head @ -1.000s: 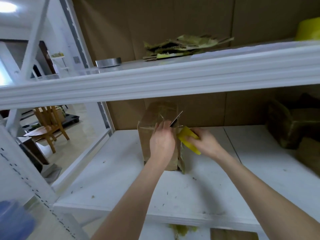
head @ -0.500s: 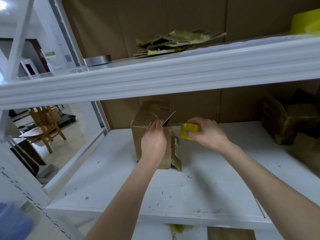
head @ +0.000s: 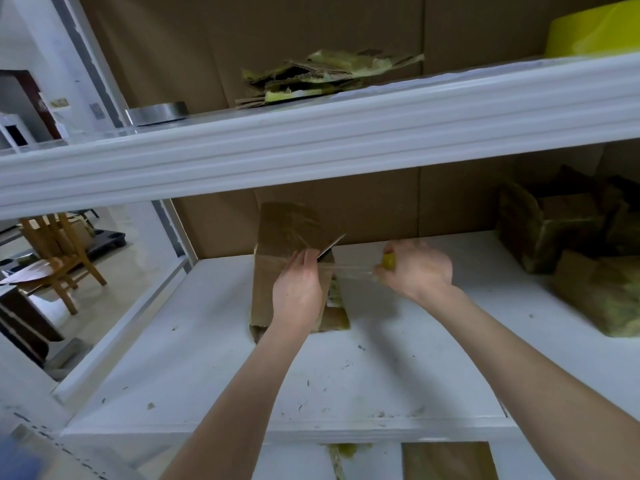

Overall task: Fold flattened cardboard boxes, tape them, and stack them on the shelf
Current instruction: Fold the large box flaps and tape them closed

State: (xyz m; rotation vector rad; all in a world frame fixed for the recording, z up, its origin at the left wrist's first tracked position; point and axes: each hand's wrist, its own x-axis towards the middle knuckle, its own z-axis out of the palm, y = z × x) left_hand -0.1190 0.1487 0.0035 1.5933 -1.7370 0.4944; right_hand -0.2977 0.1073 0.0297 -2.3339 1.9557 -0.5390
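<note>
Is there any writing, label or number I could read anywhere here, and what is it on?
No text here can be read.
Square code-like sticker on the far white wall: too small and blurred to read.
Small sign beside it: blurred.
Pale label on the side of the cardboard box: blurred and partly hidden.
</note>
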